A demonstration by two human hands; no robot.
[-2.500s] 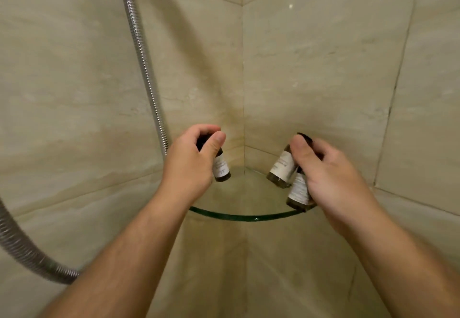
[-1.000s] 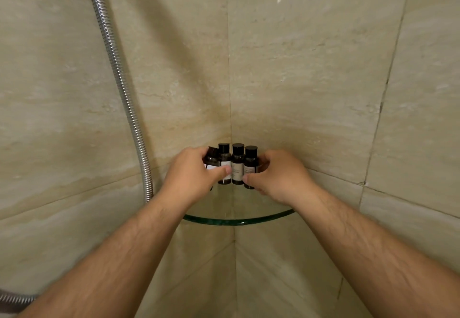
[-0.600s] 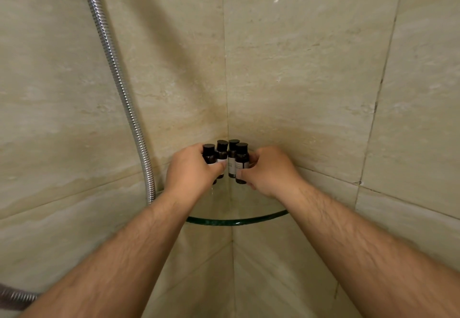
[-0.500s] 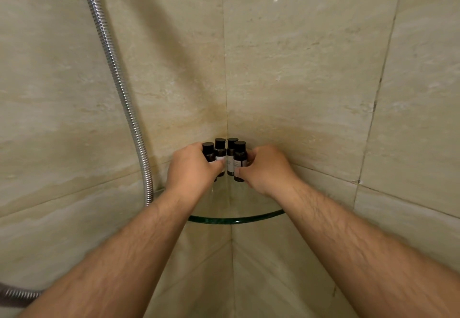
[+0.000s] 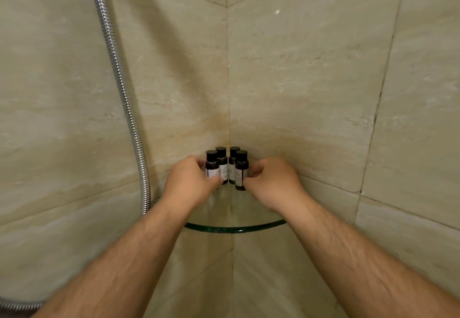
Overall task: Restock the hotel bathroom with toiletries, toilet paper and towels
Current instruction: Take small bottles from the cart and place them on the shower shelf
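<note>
Several small dark toiletry bottles (image 5: 227,165) with black caps and white labels stand upright, bunched together at the back of a glass corner shelf (image 5: 236,229). My left hand (image 5: 190,182) cups the leftmost bottle, thumb on its label. My right hand (image 5: 272,180) pinches the rightmost bottle low on its body. The bottles' bases are partly hidden by my fingers.
Beige marble tiled walls (image 5: 311,81) meet in a corner right behind the bottles. A ribbed chrome shower hose (image 5: 119,81) hangs down the left wall and passes just left of the shelf, then curls along the bottom left.
The bottles went from being carried in my hands to standing on the shelf. Over the last second both hands pushed the cluster tighter and back toward the corner.
</note>
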